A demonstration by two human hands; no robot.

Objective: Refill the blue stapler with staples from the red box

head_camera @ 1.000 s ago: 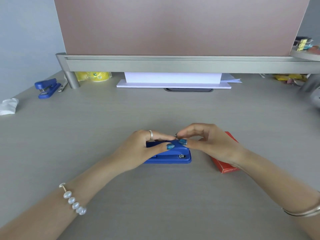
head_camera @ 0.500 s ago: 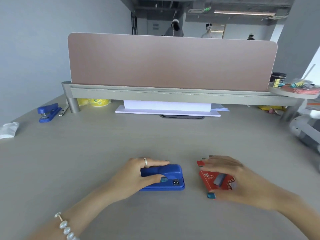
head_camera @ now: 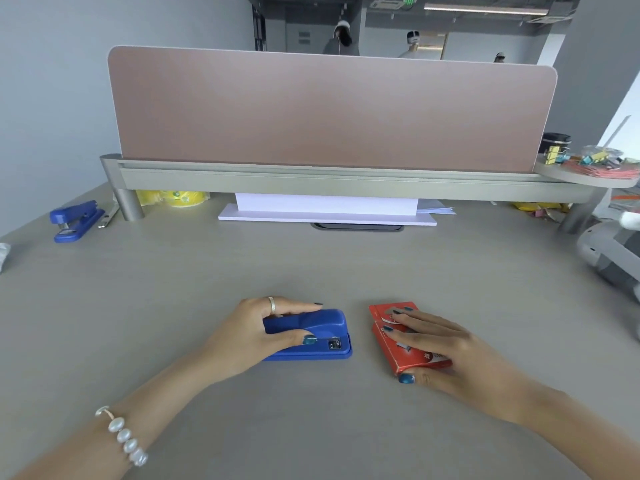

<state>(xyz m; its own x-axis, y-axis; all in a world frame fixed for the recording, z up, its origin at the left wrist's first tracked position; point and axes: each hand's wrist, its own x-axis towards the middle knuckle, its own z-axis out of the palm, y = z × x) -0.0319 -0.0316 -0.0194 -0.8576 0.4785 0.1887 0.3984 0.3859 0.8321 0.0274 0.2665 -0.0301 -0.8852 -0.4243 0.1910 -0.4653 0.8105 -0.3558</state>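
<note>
The blue stapler (head_camera: 318, 332) lies closed and flat on the grey desk (head_camera: 311, 265), near the front middle. My left hand (head_camera: 252, 332) wraps its rear half, thumb on the near side and fingers over the top. To its right lies the red box (head_camera: 403, 348) of staples, flat on the desk. My right hand (head_camera: 450, 351) rests on top of the box, fingers spread along its lid and thumb at the near corner. No loose staples show.
A second blue stapler (head_camera: 74, 220) sits at the far left by the shelf leg. A pink divider (head_camera: 329, 109) on a grey shelf stands at the back, with white paper (head_camera: 325, 207) under it. Clips lie on a round tray (head_camera: 588, 164) at right.
Both hands were together over the stapler; my right hand moved right onto the red box. The staple strip seen on the box half a second ago is out of sight. The view tilted up.
</note>
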